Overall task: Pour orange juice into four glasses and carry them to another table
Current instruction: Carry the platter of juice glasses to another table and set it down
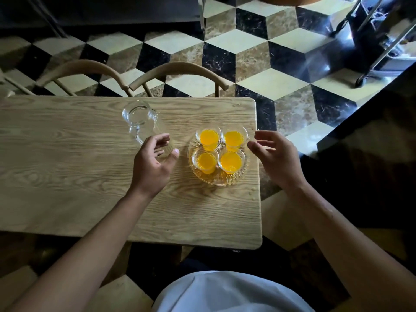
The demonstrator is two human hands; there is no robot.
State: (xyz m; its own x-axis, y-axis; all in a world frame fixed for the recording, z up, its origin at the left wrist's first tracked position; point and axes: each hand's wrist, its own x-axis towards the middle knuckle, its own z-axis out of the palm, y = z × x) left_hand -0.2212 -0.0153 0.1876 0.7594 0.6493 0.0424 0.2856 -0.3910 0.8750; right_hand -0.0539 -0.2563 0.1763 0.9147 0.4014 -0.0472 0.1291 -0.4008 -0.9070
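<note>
Four glasses (220, 151) stood packed in a square, rims touching or nearly so, on a clear tray (238, 180) near the right end of the table (67, 167). Each held orange juice to roughly the same level, short of the rim; the pouring step appeared complete. The tray was a round, cut-pattern transparent dish, glass or plastic could not be told. An empty jug (144, 124) stood just left of the tray. The left hand (153, 163) was loosely curled and open beside the jug's base, thumb close to it; whether it touched the jug could not be determined, and it gripped nothing firmly. The right hand (274, 154) hovered open at the tray's right edge, fingers spread, holding nothing. In judgement, the load would be fairly heavy for its size, rigid, fragile and smooth, with liquid free to slosh and glasses free to slide on the tray. The sound hold would be both hands under opposite edges of the tray rim, kept level. A few droplets showed on the table near its right edge, suggesting possible wet, slippery surfaces.
</note>
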